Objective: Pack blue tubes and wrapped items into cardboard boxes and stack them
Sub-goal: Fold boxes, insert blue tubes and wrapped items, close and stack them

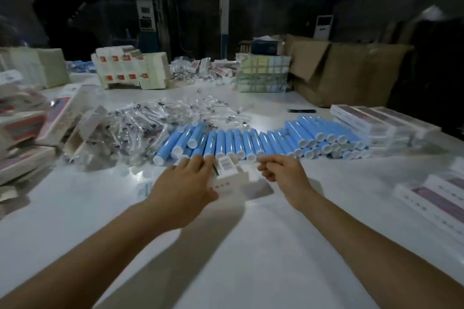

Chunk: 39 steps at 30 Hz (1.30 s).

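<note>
- Two bare forearms are seen reaching from the near edge across a white table [241, 246], one from each near corner.
- The left hand [187, 183] is wrapped round a small white carton [227, 173] just left of centre, with the fingers over its far end and the thumb at its near side; a barcode label is shown on the carton's top face.
- The right hand [283, 170] is held just right of the carton with its fingers curled inward, fingertips close together; whether anything is pinched between them cannot be told.
- Just beyond both hands, a long row of blue tubes [251, 142] with white caps is laid side by side across the middle of the table, caps toward the near side; at the right end they are heaped in layers.
- Left of and behind the tubes, a loose pile of clear-wrapped items [140, 128] is spread out.
- Stacks of flat white packets [376, 120] are set at the right edge, and more packets [27, 130] are piled at the left edge.
- Further back, bundles of folded cartons [130, 70] are stood on the table, left of centre.
- At the far right, large brown cardboard boxes [346, 70] are placed beside the table.
- A tall machine [185, 7] is seen in the dim background.
</note>
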{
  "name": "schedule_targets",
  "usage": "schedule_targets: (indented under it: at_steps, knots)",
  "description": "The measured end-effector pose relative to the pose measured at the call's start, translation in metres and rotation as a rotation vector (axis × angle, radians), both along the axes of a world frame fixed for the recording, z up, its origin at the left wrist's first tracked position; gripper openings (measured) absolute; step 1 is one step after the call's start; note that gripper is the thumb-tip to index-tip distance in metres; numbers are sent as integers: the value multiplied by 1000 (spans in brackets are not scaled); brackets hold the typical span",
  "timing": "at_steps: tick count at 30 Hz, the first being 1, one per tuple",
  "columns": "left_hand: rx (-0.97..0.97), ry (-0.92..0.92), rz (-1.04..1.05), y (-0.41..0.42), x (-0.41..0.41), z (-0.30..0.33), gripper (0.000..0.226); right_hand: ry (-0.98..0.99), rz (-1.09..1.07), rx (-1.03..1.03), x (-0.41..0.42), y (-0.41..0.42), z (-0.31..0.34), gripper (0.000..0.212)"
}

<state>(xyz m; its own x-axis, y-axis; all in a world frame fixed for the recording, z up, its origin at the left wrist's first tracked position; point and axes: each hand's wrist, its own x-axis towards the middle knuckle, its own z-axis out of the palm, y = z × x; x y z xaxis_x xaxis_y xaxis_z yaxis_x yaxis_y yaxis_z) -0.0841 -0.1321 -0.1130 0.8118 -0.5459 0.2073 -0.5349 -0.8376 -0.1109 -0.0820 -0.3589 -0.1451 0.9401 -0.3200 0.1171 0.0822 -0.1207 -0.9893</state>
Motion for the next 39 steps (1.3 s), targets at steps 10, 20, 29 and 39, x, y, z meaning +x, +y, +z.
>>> schedule_targets:
  at_steps: [10, 20, 29, 39]
  knots:
    - [14, -61, -161, -36, -15, -34, 59, 20, -78, 246, 9, -8, 1, 26]
    - [2, -18, -216, -42, -14, -29, 64, 90, 91, -628, 128, 75, 67, 30]
    - [-47, -16, -251, -44, -11, -29, 44, 432, 229, -874, 194, 130, 62, 18]
    - [-98, -33, -240, -42, -8, -34, 65, 228, 91, -617, 150, 83, 81, 87]
